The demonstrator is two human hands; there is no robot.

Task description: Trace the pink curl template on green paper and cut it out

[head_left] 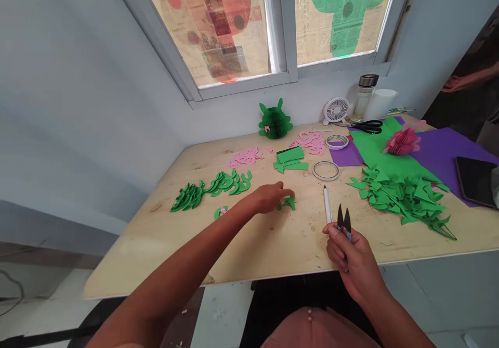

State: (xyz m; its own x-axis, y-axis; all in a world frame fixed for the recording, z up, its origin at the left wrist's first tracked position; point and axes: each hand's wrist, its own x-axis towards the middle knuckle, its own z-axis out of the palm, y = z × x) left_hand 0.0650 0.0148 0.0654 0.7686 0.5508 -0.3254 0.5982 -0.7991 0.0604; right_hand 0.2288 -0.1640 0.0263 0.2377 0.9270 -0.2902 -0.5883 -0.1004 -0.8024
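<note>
My right hand (pixel 349 257), near the front edge of the wooden table (pixel 241 239), is closed around thread snips (pixel 344 223) with dark blades pointing up and slightly apart. A white pen (pixel 327 205) lies just beyond its fingertips; whether they touch is unclear. My left hand (pixel 268 198) reaches over mid-table, fingers apart, at small green paper scraps (pixel 289 202). Contact with the scraps is partly hidden by the hand. Beside my left forearm lies a curved green paper piece (pixel 218 213) with a pink bit on it.
Behind are stacked green cutouts (pixel 230 182), pink cutouts (pixel 246 157), green strips (pixel 290 156) and a tape roll (pixel 326 170). A green honeycomb-paper figure (pixel 275 121) stands by the wall. Rightward lie a scrap heap (pixel 409 197), black scissors (pixel 366 126) and a phone (pixel 477 181).
</note>
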